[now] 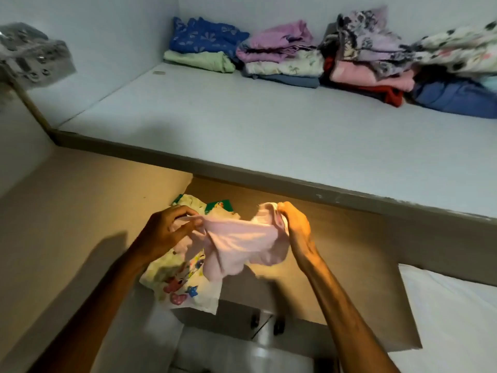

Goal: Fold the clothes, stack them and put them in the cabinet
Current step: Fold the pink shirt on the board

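A small pale pink garment (239, 246) hangs stretched between both hands above the lower cabinet shelf (349, 254). My left hand (166, 232) pinches its left edge and my right hand (294, 224) grips its right edge. Under it lies a cream garment with cartoon prints (183, 286), partly hidden by the pink one, and a green piece (219, 205) shows behind that. On the upper shelf (242, 125) several folded stacks stand along the back wall: blue over light green (204, 47), pink over cream and blue (282, 55), and patterned lilac over pink and red (368, 57).
A floral white bundle over a blue garment (457, 76) sits at the far right of the upper shelf. The upper shelf's front edge (269, 179) juts over the lower one. A cabinet door (16, 103) stands at the left and a white surface (451, 319) at the lower right.
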